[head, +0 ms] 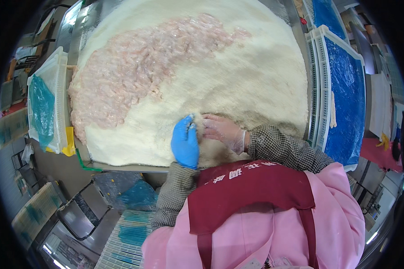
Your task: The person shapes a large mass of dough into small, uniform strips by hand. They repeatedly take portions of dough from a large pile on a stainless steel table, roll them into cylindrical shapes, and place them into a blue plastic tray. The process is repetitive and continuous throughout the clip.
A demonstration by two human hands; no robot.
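My left hand [185, 143], in a blue glove, is at the near part of a broad bed of pale crumbs [249, 80]. Its fingers curl against a blurred, crumb-coated piece [198, 125]. From the other side my right hand [224, 131], in a clear glove dusted with crumbs, reaches its fingertips to the same piece. How firmly they grip it is hidden. Beyond my hands a wide band of raw, pinkish meat pieces [144, 64], probably chicken, lies on the crumbs from the left edge towards the back.
A metal rim [128, 167] bounds the crumb bed in front of me. To the right stand stacked white crates with a blue plastic liner [345, 97]. At left are a white crate [59, 101] with teal film and a yellow item [69, 141]. A slatted rack [124, 242] stands low on the left.
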